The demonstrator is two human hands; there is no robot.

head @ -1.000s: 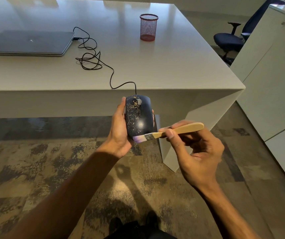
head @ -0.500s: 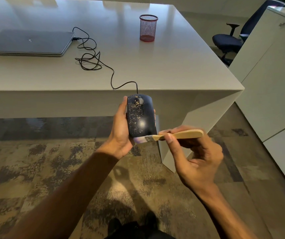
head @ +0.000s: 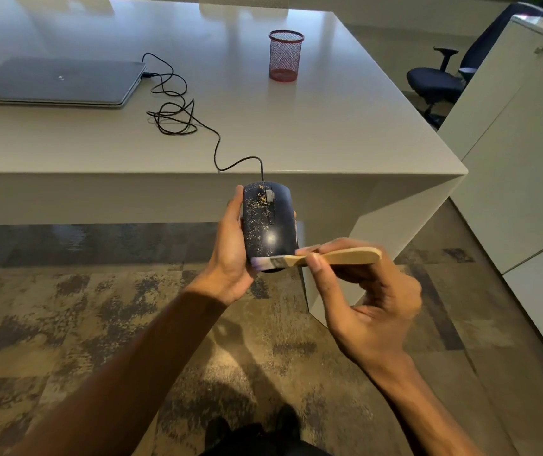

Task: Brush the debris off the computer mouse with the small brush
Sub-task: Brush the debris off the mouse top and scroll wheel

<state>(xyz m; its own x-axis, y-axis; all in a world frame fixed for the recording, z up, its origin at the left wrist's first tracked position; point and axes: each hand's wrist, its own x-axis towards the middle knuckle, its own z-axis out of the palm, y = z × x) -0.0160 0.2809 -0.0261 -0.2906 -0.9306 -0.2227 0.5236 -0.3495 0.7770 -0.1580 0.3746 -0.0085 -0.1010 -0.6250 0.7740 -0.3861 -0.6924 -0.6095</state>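
A dark computer mouse (head: 268, 222) speckled with yellowish debris is held in the air in front of the desk edge. My left hand (head: 230, 255) grips it from the left and underneath. My right hand (head: 362, 297) pinches the wooden handle of a small brush (head: 316, 258) between thumb and fingers. The pale bristles lie across the mouse's near end. Most debris sits on the mouse's left half and around the scroll wheel. The mouse's black cable (head: 178, 116) runs back over the desk in loose coils.
The white desk (head: 345, 133) carries a closed grey laptop (head: 56, 82) at far left and a red mesh pen cup (head: 285, 55) at the back. A white cabinet (head: 510, 159) stands right, with a dark office chair (head: 441, 80) behind. Patterned carpet (head: 66, 307) lies below.
The brush has slid down along the mouse toward its near end, with my right hand dropping slightly. My left hand keeps the mouse almost still.
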